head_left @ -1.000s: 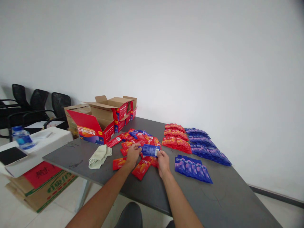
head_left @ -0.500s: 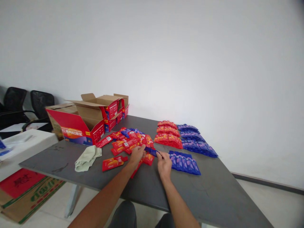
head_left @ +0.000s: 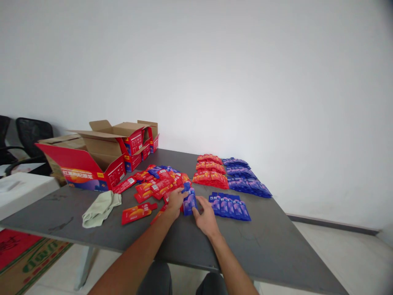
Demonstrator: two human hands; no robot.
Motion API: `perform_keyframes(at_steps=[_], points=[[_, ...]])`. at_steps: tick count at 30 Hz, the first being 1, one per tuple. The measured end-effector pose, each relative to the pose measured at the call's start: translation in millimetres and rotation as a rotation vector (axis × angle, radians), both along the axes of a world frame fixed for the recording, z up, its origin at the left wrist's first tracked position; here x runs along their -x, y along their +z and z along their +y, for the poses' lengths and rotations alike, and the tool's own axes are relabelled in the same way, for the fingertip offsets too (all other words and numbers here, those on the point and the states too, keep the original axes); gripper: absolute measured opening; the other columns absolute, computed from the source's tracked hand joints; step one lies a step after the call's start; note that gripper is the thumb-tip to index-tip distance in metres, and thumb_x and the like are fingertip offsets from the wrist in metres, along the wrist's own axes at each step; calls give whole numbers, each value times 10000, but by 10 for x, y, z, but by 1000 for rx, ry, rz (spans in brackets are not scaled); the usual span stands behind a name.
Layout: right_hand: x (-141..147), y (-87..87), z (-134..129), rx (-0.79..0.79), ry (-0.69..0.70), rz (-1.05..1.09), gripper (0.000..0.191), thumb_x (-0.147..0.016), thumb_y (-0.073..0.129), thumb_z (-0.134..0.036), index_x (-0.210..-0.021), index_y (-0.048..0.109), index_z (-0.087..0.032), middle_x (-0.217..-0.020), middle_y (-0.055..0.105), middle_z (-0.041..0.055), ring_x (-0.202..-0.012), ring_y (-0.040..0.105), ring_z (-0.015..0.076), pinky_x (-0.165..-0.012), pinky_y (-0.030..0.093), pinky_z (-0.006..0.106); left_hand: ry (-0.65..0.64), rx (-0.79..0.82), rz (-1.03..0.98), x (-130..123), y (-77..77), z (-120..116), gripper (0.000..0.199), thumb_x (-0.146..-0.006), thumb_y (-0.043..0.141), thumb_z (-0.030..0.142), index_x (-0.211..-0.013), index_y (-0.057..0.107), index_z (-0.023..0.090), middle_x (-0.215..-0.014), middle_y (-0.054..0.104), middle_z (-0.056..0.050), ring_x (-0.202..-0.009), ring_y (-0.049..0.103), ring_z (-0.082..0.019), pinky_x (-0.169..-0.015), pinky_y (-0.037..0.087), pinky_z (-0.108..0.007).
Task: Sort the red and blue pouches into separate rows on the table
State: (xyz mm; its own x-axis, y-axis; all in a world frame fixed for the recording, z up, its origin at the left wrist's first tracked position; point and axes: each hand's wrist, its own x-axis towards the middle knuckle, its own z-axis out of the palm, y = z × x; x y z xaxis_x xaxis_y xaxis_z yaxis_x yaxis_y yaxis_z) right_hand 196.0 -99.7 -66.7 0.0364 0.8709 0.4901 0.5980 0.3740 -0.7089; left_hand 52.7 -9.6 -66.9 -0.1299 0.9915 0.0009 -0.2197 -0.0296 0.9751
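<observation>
Between my hands is a blue pouch point(head_left: 190, 203), its printed front towards me and its spout end pointing away. My left hand point(head_left: 175, 203) is closed on the pouch's upper left edge. My right hand point(head_left: 206, 218) is beside its right edge, thumb and forefinger apart, the thumb touching the lower corner. A loose heap of red pouches point(head_left: 162, 183), with a few blue ones in it, lies just behind and left of my left hand. To the right, a row of overlapping blue pouches point(head_left: 229, 206) lies flat on the table.
Farther back are stacked rows of red pouches point(head_left: 210, 177) and blue pouches point(head_left: 249, 186). Open red cartons point(head_left: 113, 174) stand at the table's left. A pale cloth point(head_left: 101, 209) and a single red pouch point(head_left: 138, 213) lie in front of them on the grey table point(head_left: 270, 246).
The blue pouch has turned from edge-on to front-facing and come lower, nearer the table. My right hand's fingers have spread from their pinch on it. The view has shifted slightly right.
</observation>
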Motion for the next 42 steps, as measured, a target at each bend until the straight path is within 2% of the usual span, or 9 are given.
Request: perform_keyframes(at_steps=[4, 7, 11, 14, 18, 22, 28, 34, 42], points=[[-9, -77, 23, 81, 25, 30, 645, -739, 643, -209, -1371, 518, -182, -1322, 577, 99, -1199, 552, 239, -1042, 432, 365, -24, -15, -48, -137, -24, 2, 394, -614, 814, 283, -934, 654, 119, -763, 693, -39, -657, 643, -146, -627, 510, -264], [-47, -107, 49, 103, -81, 29, 598, -762, 624, -200, -1352, 537, -150, -1273, 601, 119, -1147, 579, 245, -1012, 448, 352, -13, 19, 9, -246, -52, -22, 394, -663, 777, 295, -976, 621, 115, -787, 692, -49, -668, 650, -150, -639, 516, -270], [-175, -117, 95, 62, -203, -86, 497, -798, 599, -188, -1291, 587, -123, -1226, 622, 150, -1129, 575, 266, -995, 439, 353, -270, -103, 265, -375, -98, -97, 289, -687, 649, 126, -972, 684, 148, -928, 724, -77, -887, 675, -201, -831, 529, -334], [-287, -117, 75, 84, -199, -274, 412, -810, 594, -178, -1219, 638, -147, -1161, 652, 142, -1088, 568, 276, -980, 416, 365, -453, -298, 503, -444, -131, -149, 439, -646, 536, 40, -1011, 726, 193, -1140, 697, -85, -1092, 624, -234, -1003, 462, -384], [-384, -109, -23, 148, -283, -467, 368, -835, 615, -273, -1196, 652, -212, -1125, 652, 137, -1062, 515, 318, -907, 396, 414, -538, -402, 803, -498, -184, -201, 615, -622, 534, 51, -1204, 673, 191, -1396, 550, -102, -1312, 472, -276, -1144, 322, -415], [-438, -104, -83, 166, -353, -545, 351, -835, 627, -328, -1178, 667, -264, -1258, 586, 135, -1185, 425, 363, -923, 361, 459, -579, -453, 1031, -522, -215, -253, 630, -709, 530, 124, -1334, 577, 186, -1449, 496, -105, -1372, 393, -282, -1160, 285, -427], [-598, -168, -88, 219, -330, -609, 459, -840, 577, -243, -1291, 603, -325, -1441, 481, 88, -1354, 303, 397, -1061, 187, 592, -601, -434, 1119, -571, -160, -321, 541, -822, 484, 218, -1358, 546, 186, -1483, 453, -116, -1380, 379, -298, -1142, 282, -476], [-699, -193, -108, 244, -299, -588, 515, -860, 486, -172, -1342, 551, -340, -1451, 484, 70, -1356, 345, 348, -1064, 198, 587, -583, -448, 1117, -680, -135, -383, 525, -839, 482, 219, -1361, 535, 208, -1467, 475, -108, -1366, 395, -278, -1144, 264, -469], [-666, -154, -95, 243, -313, -606, 520, -817, 533, -206, -1326, 568, -310, -1434, 497, 88, -1351, 338, 370, -1052, 229, 586, -557, -442, 1184, -675, -131, -410, 588, -815, 476, 220, -1402, 494, 187, -1490, 434, -130, -1384, 347, -302, -1140, 260, -472]])
